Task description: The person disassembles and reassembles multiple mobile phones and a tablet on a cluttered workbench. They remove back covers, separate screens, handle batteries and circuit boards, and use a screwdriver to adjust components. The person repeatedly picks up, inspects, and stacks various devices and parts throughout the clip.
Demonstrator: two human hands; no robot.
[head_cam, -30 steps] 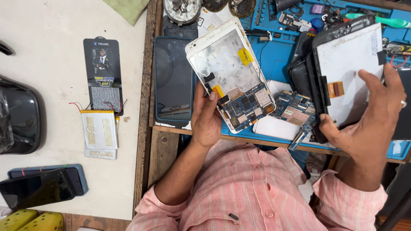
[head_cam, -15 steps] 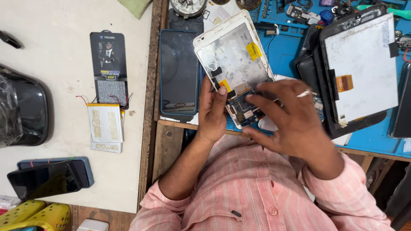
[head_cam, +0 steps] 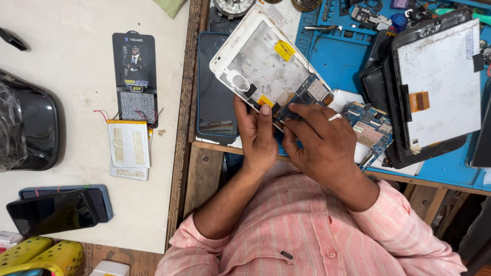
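Your left hand (head_cam: 260, 137) grips the lower edge of the opened white tablet frame (head_cam: 266, 66), thumb pressed flat on its inner side, fingers closed behind it. The frame is tilted above the blue work mat (head_cam: 332, 61), with its circuit board (head_cam: 307, 94) at the lower corner. Your right hand (head_cam: 319, 145) lies over this board, fingers bent and touching it; whether they pinch something I cannot tell. A detached screen panel (head_cam: 440, 84) rests at the right
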